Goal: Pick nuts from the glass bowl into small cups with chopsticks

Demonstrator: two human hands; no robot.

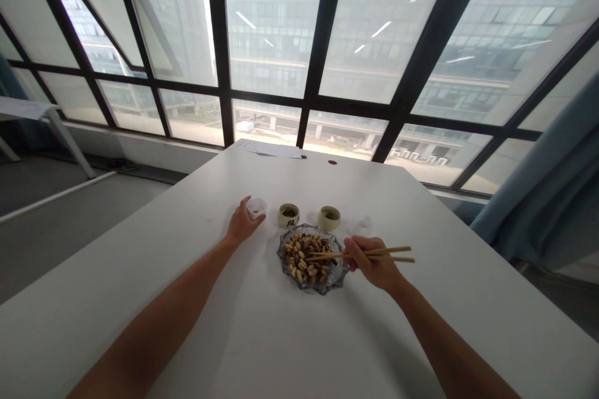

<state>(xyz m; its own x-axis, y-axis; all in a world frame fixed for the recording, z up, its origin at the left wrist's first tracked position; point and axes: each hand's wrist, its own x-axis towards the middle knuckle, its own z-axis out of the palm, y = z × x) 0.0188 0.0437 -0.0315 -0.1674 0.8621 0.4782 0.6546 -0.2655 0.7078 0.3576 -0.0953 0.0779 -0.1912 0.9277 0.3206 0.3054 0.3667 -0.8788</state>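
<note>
My left hand (242, 222) has its fingers around a small white cup (257, 207) at the left. In my right hand (372, 260) is a pair of wooden chopsticks (389, 254), their tips over the nuts (304, 260) in a scalloped glass bowl (322, 288). Behind the bowl stand two small greenish cups, the left one (288, 216) with a dark mark and dark contents, the right one (329, 218) with contents I cannot make out. A translucent white cup (361, 224) sits just beyond my right hand.
The white table (262, 343) reaches toward large windows. Papers (269, 149) lie at its far edge, near two round spots on the top. A blue curtain (543, 181) hangs at the right, and another white table (28, 108) stands at the far left.
</note>
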